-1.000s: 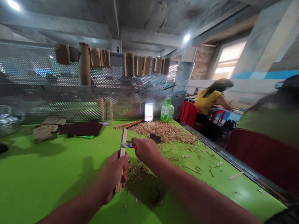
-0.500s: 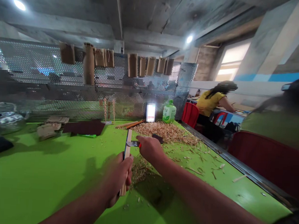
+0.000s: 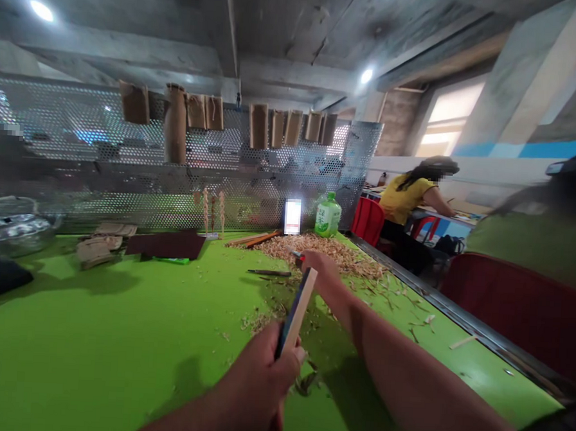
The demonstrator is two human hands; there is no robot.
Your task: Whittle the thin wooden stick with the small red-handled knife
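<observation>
My left hand is low in the view, shut around the lower end of a flat wooden strip, which tilts up and to the right. My right hand sits farther out over the green table, gripping a small red-handled knife, and its blade is mostly hidden. The knife stands apart from the strip. Just left of my right hand, a thin dark tool lies on the table. A heap of pale wood shavings lies beyond my right hand, and looser shavings are scattered under my hands.
A perforated metal screen with hanging paper-wrapped pieces stands behind the table, with a green-capped bottle and a lit phone before it. A dark sheet lies left. Seated co-workers are right, beyond a metal table edge.
The wooden strip has gone from upright to tilted, and my left hand has dropped lower. My right hand has moved away with the knife, which no longer touches the strip. The thin dark tool now shows fully.
</observation>
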